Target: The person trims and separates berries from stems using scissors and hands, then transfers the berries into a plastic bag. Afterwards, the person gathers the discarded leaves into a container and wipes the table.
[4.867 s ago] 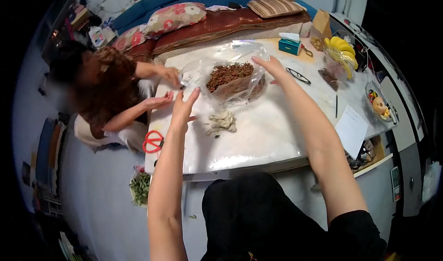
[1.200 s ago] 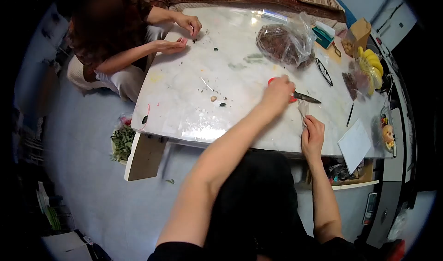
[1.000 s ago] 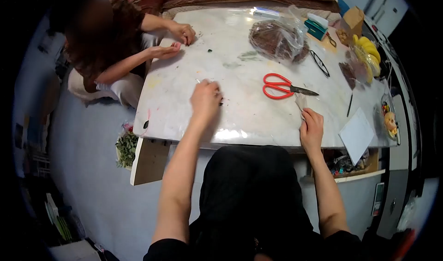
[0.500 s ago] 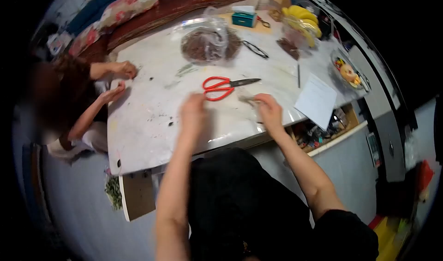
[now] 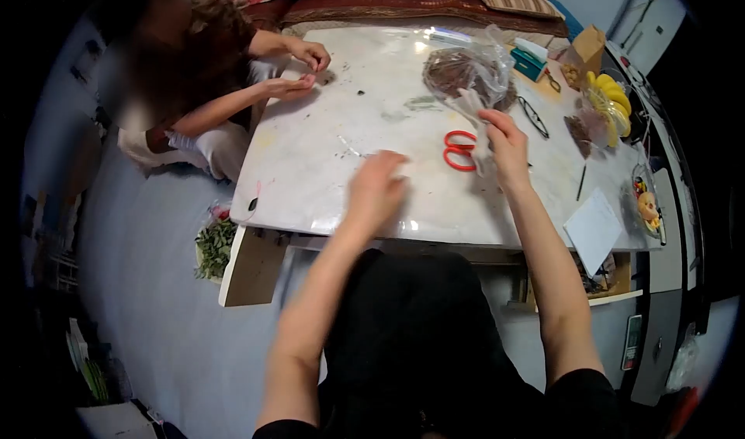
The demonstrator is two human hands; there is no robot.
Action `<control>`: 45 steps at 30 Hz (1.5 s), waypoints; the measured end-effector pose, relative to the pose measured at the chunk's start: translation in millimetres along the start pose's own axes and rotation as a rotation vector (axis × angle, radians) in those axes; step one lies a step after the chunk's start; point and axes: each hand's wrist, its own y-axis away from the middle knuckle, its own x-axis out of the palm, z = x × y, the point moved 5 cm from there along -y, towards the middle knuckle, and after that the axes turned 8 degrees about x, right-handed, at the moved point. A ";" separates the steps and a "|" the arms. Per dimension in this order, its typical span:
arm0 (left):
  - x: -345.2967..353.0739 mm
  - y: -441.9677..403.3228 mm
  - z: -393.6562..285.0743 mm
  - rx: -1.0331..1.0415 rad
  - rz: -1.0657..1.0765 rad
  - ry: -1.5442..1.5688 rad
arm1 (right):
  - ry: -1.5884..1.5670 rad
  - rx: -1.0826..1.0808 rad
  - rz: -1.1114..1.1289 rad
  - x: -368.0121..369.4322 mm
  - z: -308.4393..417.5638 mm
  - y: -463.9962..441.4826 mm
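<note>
My right hand (image 5: 504, 148) is closed around a crumpled, whitish wipe or thin cloth (image 5: 479, 121), which sticks up above the fist and hangs down beside it. Behind the cloth lie red-handled scissors (image 5: 458, 157), their blades mostly hidden. My left hand (image 5: 379, 191), blurred by motion, is low over the white tabletop (image 5: 310, 183) near its front edge, fingers apart and holding nothing I can see. Beyond my right hand, a clear plastic bag (image 5: 489, 70) rests on a heap of dark brown, stringy material (image 5: 450, 73).
Another person's hands (image 5: 299, 70) are at the table's far left. To the right are glasses (image 5: 533, 119), a green tissue box (image 5: 529, 60), bananas (image 5: 611, 94), a pen (image 5: 580, 181) and paper (image 5: 594, 228). Open drawers (image 5: 250, 267) jut out below the table; leafy greens (image 5: 215, 249) sit on the floor.
The view has shifted left. My right hand has lifted the whitish cloth from the table near the scissors' blades. My left hand has moved left, away from the scissors' handles.
</note>
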 end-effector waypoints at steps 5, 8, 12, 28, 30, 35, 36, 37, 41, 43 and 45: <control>-138.7 86.3 123.9 -0.247 -0.216 -0.577 | 0.100 0.106 0.014 89.5 -52.1 -54.4; -162.6 120.2 173.1 -0.373 -0.193 -0.697 | 0.437 0.042 -0.112 118.5 -81.7 -81.1; -149.6 132.4 189.6 -0.487 -0.183 -0.718 | 0.810 0.190 -0.143 169.5 -109.5 -82.8; -154.4 127.9 183.1 -0.457 -0.193 -0.629 | 0.382 -0.069 -0.239 226.6 -125.3 -223.6; -154.0 127.6 183.4 -0.486 -0.158 -0.629 | 0.414 -0.018 -0.221 240.8 -141.8 -241.7; -155.2 124.6 183.3 -0.499 -0.138 -0.613 | 0.735 0.137 -0.149 283.5 -147.2 -270.4; -155.2 124.5 183.3 -0.495 -0.140 -0.606 | 0.764 0.168 -0.103 293.3 -146.1 -277.6; -154.8 124.7 183.2 -0.492 -0.140 -0.597 | 0.766 0.169 -0.094 300.0 -144.9 -280.4; -155.2 122.9 181.8 -0.488 -0.149 -0.611 | 0.676 -0.183 0.149 330.3 -144.8 -282.0; -154.9 124.0 182.1 -0.467 -0.163 -0.616 | 0.558 -0.261 0.225 334.4 -149.1 -281.8; -154.7 123.6 180.5 -0.468 -0.170 -0.612 | 0.435 -0.222 0.358 341.5 -139.9 -267.9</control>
